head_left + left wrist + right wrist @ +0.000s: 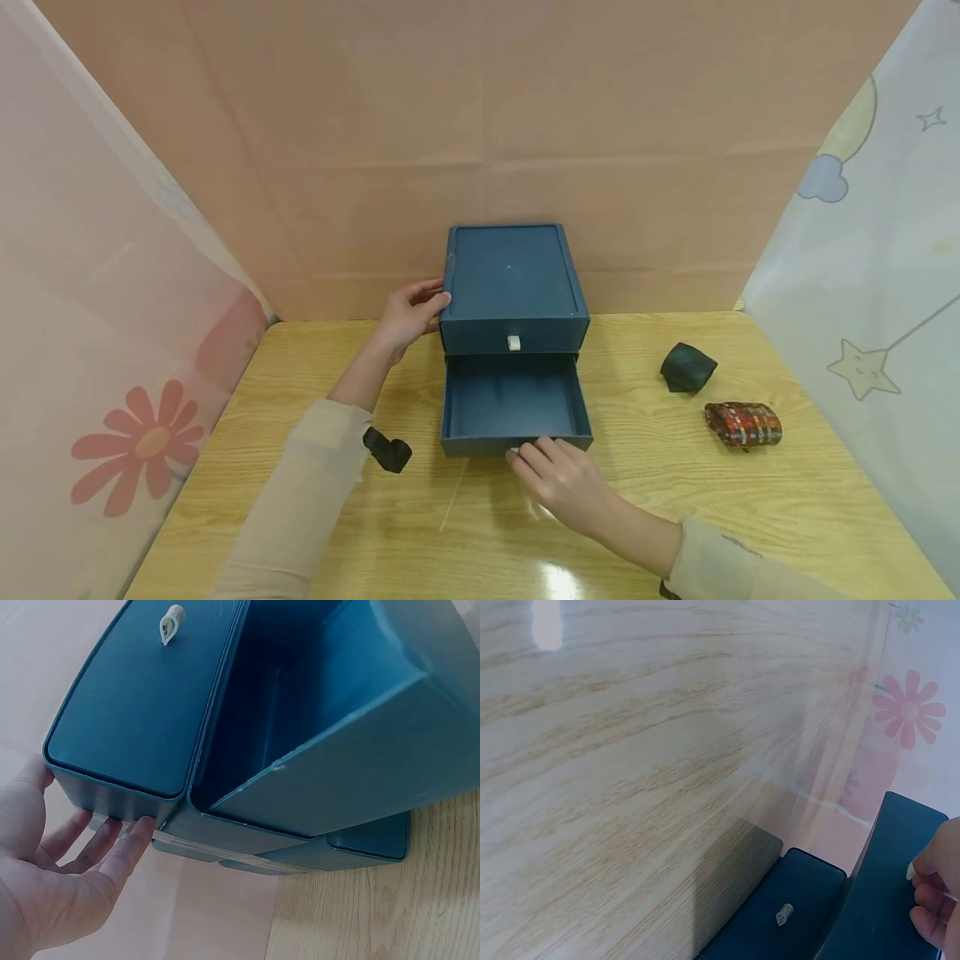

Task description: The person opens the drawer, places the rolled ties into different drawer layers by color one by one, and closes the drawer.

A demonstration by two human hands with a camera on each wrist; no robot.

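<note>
A blue two-drawer box [512, 279] stands at the back middle of the wooden table [750, 508]. Its upper drawer [480, 336] is closed and bears a white pull tab [513, 342]. The lower drawer [514, 400] is pulled out and nothing lies in it. My left hand [411, 313] rests with straight fingers against the box's left side near its top corner; the left wrist view shows those fingers [124, 844] touching the box wall [120, 791]. My right hand [553, 468] holds the lower drawer's front edge, its curled fingers [932, 894] on the front panel [885, 892].
A dark green rolled cloth [687, 367] and a red patterned roll [742, 424] lie on the table to the right of the box. Pink and pale printed curtains close in the left, back and right sides.
</note>
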